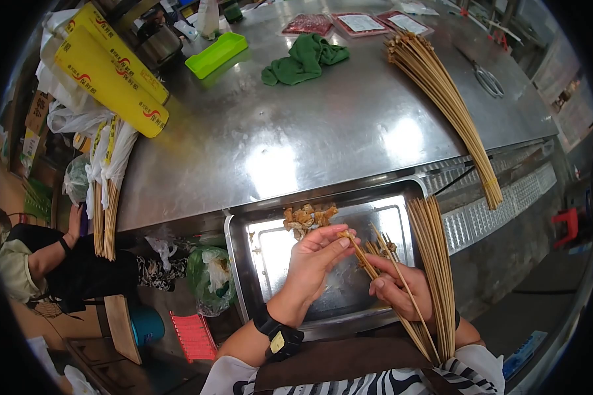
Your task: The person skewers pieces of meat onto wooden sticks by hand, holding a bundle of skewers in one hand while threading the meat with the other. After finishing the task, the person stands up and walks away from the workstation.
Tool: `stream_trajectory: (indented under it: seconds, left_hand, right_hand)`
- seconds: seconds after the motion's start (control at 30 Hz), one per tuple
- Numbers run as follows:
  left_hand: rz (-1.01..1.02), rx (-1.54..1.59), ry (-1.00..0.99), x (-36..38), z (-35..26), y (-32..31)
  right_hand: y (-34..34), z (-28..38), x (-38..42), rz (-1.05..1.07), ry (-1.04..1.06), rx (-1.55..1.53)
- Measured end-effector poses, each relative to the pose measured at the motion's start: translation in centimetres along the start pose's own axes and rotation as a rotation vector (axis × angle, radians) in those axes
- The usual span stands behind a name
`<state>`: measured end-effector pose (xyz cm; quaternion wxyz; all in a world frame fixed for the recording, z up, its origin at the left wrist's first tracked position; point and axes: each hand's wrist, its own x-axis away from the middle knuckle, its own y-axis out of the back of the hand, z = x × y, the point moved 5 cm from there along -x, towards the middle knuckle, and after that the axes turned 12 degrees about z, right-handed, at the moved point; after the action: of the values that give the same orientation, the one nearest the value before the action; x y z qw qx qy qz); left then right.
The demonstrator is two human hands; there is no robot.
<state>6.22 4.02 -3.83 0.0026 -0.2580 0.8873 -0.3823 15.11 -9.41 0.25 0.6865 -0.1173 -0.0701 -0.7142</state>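
Observation:
My left hand [315,260] pinches a small brown piece of food [346,236] at the tip of a bamboo skewer, above a shallow metal tray [236,273]. My right hand [405,289] is closed around the lower part of that skewer and a few other skewers [402,280], which slant past its fingers. Brown food pieces [308,218] lie heaped at the tray's far side. A few skewers with small pieces on them [382,247] show behind my right hand. Beside it, a bundle of bare skewers [433,240] leans over the tray's right edge.
A large bundle of skewers [451,95] lies on the steel table [204,158], near scissors [487,82], a green cloth [303,60], a lime-green tray [216,55] and red packets [359,24]. Yellow boxes [112,72] stand left. Another person's arm [53,253] is at far left.

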Motion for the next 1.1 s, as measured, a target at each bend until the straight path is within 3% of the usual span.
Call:
stream_trajectory:
  seconds: [0.4, 1.1]
  left_hand:
    - [0.004, 0.292, 0.005, -0.3, 1.8, 0.2]
    - [-0.004, 0.29, -0.126, -0.4, 2.3, -0.1]
  right_hand:
    - [0.0, 0.0, -0.1, -0.017, -0.007, -0.083]
    - [-0.1, 0.0, -0.1, -0.011, 0.005, -0.164]
